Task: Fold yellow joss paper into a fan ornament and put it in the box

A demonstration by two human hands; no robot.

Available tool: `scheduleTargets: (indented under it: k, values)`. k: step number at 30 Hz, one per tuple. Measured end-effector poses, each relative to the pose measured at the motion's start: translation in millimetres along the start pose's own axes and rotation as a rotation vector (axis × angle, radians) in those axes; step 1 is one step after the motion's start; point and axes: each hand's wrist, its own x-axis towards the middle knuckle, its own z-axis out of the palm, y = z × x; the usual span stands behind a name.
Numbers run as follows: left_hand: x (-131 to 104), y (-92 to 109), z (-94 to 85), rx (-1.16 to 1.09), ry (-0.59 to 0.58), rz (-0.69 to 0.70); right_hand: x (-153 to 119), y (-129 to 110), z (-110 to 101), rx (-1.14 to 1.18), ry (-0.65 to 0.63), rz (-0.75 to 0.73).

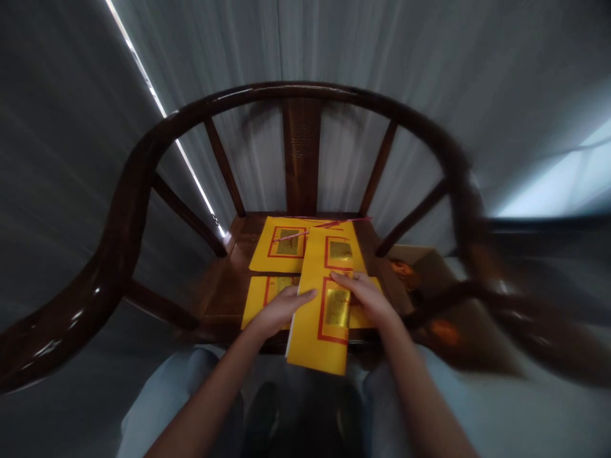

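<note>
Both hands grip a long sheet of yellow joss paper (308, 331) with red frames and gold foil squares. My left hand (279, 312) holds its left edge, thumb on top. On the right edge, my right hand (367, 296) pinches it, thumb also on top. The sheet slants over the seat's front edge, and a white layer shows along its lower left side. Beneath it, more yellow joss paper (260, 251) lies on the wooden seat (222, 283), partly covered. Thin reddish strips (329, 224) rest at the far edge of the papers.
A dark wooden armchair with a curved back rail (296, 90) surrounds the seat. Its arms rise at both sides. Right of the chair stands a cardboard box (427, 257) with orange items inside, blurred. A grey curtain-like surface (344, 44) is behind.
</note>
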Motion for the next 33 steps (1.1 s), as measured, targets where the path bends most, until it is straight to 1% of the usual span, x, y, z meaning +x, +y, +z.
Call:
scheduleTargets:
  k: [3, 6, 11, 15, 17, 20, 21, 24, 28, 33]
  values:
    - [-1, 5, -2.7, 0.062, 0.123, 0.059, 0, -3, 3, -0.008, 0.022, 0.003]
    - [-2, 8, -7.3, 0.112, 0.228, 0.054, 0, -3, 5, 0.016, 0.031, -0.023]
    - [-3, 8, -11.8, 0.118, 0.220, 0.019, 2, -1, 5, 0.015, 0.053, -0.034]
    - [-1, 6, -13.1, 0.106, 0.245, 0.035, 4, 1, 4, -0.031, 0.057, -0.013]
    - [1, 6, -14.1, 0.089, 0.272, 0.055, 4, 3, 5, -0.054, 0.021, -0.002]
    - [4, 6, -14.9, 0.057, 0.301, 0.107, 1, 5, 8, -0.032, -0.096, -0.037]
    - [5, 7, -14.8, 0.052, 0.308, 0.127, 0, 5, 10, -0.016, -0.115, -0.052]
    - [5, 8, -14.0, 0.056, 0.326, 0.162, -1, 3, 12, 0.016, -0.109, -0.057]
    - [5, 8, -14.4, 0.086, 0.332, 0.163, 0, 4, 10, 0.019, -0.122, -0.031]
    - [8, 8, -18.9, 0.130, 0.414, 0.152, 5, 10, 9, -0.007, -0.103, -0.024]
